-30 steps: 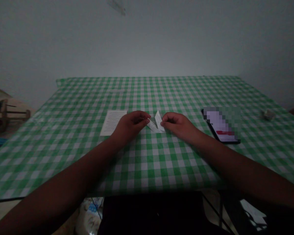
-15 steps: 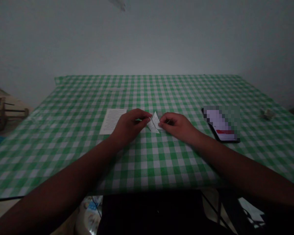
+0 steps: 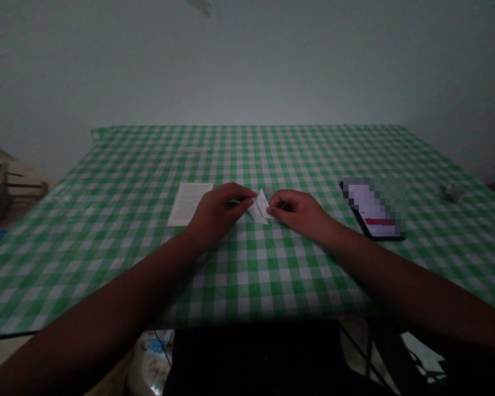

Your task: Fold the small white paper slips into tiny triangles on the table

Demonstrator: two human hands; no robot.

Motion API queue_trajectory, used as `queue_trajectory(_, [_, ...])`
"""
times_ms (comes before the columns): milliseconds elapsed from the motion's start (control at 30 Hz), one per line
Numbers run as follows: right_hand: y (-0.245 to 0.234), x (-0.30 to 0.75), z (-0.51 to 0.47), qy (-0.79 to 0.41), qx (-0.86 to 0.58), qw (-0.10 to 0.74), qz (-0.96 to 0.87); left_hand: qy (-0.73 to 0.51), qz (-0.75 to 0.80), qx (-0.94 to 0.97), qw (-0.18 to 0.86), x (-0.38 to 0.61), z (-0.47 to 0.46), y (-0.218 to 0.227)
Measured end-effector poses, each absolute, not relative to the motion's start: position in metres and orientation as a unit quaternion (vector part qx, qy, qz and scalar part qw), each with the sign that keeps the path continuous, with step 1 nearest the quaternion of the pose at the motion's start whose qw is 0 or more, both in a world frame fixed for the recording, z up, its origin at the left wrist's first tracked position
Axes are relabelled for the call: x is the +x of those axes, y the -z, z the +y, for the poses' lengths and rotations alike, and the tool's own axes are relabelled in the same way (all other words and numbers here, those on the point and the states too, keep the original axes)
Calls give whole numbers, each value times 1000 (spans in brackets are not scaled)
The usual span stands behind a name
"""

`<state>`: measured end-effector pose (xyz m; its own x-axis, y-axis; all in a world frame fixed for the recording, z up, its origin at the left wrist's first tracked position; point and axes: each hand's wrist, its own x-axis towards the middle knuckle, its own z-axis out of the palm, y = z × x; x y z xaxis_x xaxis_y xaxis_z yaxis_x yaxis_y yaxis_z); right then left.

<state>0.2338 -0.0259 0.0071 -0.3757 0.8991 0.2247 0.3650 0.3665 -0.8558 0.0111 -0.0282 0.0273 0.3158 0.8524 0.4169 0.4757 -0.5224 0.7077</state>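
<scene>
A small folded piece of printed white paper (image 3: 260,207) sits at the middle of the green and white checked tablecloth (image 3: 272,159). My left hand (image 3: 218,212) pinches its left side with closed fingers. My right hand (image 3: 299,212) pinches its right side, fingers curled in. Both hands rest low on the cloth, almost touching each other. A flat printed sheet of paper (image 3: 187,203) lies just left of my left hand.
A phone (image 3: 373,210) with a lit screen lies to the right of my right hand. A small pale lump (image 3: 451,191) sits near the table's right edge. A wooden stool (image 3: 8,190) stands on the floor at far left. A plain wall rises behind the table.
The two raised flaps of the small paper have been brought together into one narrow fold. My hands have closed in toward each other and have held still for the last half second.
</scene>
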Motion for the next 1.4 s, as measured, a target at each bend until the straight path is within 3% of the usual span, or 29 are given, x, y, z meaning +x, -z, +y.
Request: queue_trajectory(1400, [-5, 234, -24, -390, -426, 367, -730, -409, 416, 778, 234, 11, -28, -27])
